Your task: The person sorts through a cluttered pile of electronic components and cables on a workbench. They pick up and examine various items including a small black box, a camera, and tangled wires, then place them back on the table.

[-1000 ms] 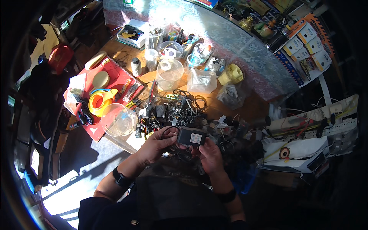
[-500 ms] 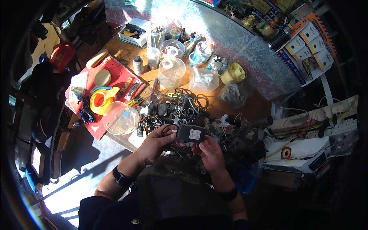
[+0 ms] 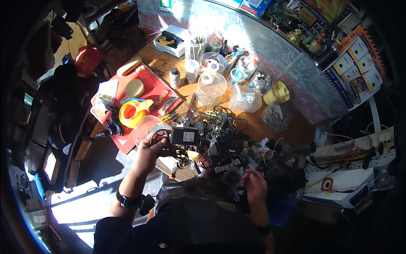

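A black power adapter [image 3: 178,135] with a white label is held up in my left hand [image 3: 153,145], whose fingers are closed on its left end. A looped black cable [image 3: 179,156] hangs below the adapter, and a yellow piece [image 3: 193,155] shows beside it. My right hand [image 3: 256,187] is apart from the adapter, lower and to the right. Its fingers are loosely curled and seem to hold nothing. A small pale bundle [image 3: 239,193] lies close to that hand. Beyond both hands spreads a tangled heap of dark cables and adapters [image 3: 226,127].
Left on the table, a red board [image 3: 127,144] carries a yellow tape roll [image 3: 132,112] and round tan lids [image 3: 134,89]. Clear tubs [image 3: 211,91] and a thread spool [image 3: 174,78] stand behind. At right is a power strip [image 3: 372,158] with wires.
My right hand has left the adapter and moved down to the right. The left hand carries the adapter leftward. The whole view has shifted, with the table appearing farther right.
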Demonstrator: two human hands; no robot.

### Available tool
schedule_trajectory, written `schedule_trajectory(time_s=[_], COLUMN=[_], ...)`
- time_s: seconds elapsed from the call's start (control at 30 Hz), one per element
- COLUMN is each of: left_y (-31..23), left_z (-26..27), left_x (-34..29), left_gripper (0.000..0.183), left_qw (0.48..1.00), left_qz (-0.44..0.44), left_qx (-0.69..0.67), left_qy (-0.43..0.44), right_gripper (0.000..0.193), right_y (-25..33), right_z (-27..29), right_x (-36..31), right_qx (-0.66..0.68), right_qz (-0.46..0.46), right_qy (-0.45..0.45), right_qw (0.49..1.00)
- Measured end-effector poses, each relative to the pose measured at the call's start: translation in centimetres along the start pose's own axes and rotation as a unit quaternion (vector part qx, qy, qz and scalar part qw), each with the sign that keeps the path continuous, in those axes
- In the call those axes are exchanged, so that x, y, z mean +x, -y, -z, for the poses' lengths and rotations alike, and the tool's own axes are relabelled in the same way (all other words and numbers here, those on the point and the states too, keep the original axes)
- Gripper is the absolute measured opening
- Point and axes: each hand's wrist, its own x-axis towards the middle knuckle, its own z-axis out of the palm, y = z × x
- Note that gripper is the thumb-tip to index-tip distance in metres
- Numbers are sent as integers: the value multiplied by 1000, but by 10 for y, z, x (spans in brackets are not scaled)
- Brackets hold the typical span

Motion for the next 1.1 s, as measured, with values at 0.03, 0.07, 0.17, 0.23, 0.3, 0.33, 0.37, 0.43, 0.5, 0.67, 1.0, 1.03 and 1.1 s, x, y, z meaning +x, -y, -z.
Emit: schedule_trajectory(time_s=[0.03, 0.07, 0.17, 0.23, 0.3, 0.33, 0.37, 0.43, 0.5, 0.67, 1.0, 1.03, 1.1], left_y=[-9, -16, -28, -23, -14, -6, 0, 14, 21, 36, 33, 33, 29], left_z=[12, 23, 55, 73, 87, 92, 97, 102, 107, 116, 115, 109, 94], left_x=[1, 1, 7, 13, 26, 35, 44, 59, 70, 81, 58, 54, 46], left_gripper=[27, 27, 28, 27, 25, 23, 24, 25, 25, 29, 24, 24, 23], left_qw=[997, 990, 968, 954, 904, 881, 853, 826, 778, 751, 712, 707, 713], left_qz=[-44, -78, -111, -84, -84, -81, -85, -103, -104, -138, -222, -259, -246], left_qx=[43, 91, 192, 253, 391, 433, 490, 536, 614, 642, 644, 634, 631], left_qy=[-38, -70, -120, -137, -150, -170, -158, -139, -83, -73, -169, -175, -183], right_gripper=[20, 20, 20, 20, 20, 19, 19, 19, 19, 20, 24, 25, 31], right_y=[-2, -4, -10, -11, -10, -10, -9, -7, -5, -1, 39, 43, 49], right_z=[5, 8, 10, 9, 7, 6, 5, 5, 5, 33, 197, 204, 205], right_x=[-1, -2, -1, -1, -1, -1, 0, -1, -2, 3, 108, 117, 133], right_qx=[10, 14, 27, 29, 18, 16, 17, 5, -8, -76, -420, -483, -628], right_qz=[-12, -12, -16, -20, -15, -11, -5, -8, -12, 5, 191, 188, 165], right_qy=[-15, -25, -33, -23, -20, -12, -2, 4, -2, -26, -321, -348, -361], right_qw=[1000, 1000, 999, 999, 1000, 1000, 1000, 1000, 1000, 997, 827, 781, 669])
